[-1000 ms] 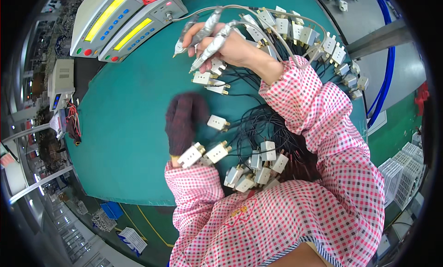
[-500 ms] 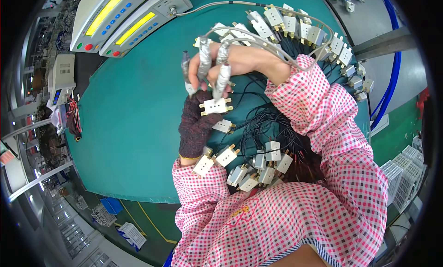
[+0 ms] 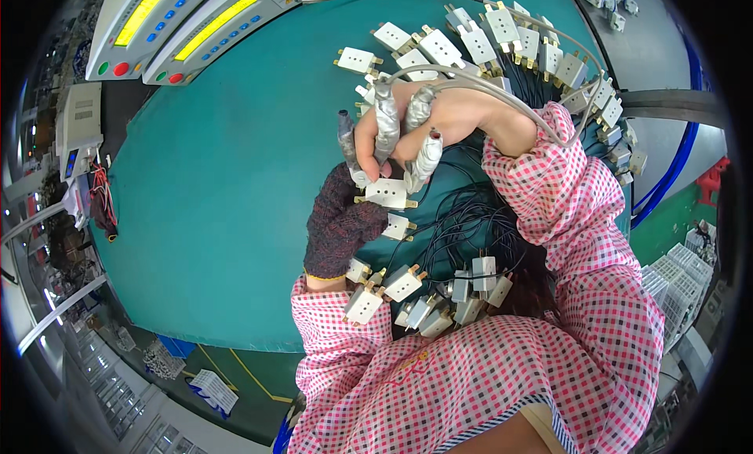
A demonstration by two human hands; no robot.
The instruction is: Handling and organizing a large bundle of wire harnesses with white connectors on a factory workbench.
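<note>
My left hand, in a dark knitted glove, is closed round a white connector block with holes in its face and brass prongs at its ends. Just above it my bare right hand grips test probes wrapped in silver tape, with grey cables running back over the wrist. One taped probe comes down at the block's right end. A probe with a dark top reaches its left end; exact contact cannot be made out. Beside my gloved thumb lies another white block.
Several white blocks curve along the far right of the green table mat, with black leads bundled inside. More blocks lie near my body. Two testers with yellow screens stand far left. A grey post is at right.
My right hand has brought the probes down and apart, nearer the ends of the block. My left hand keeps its hold. The whole view has shifted slightly.
</note>
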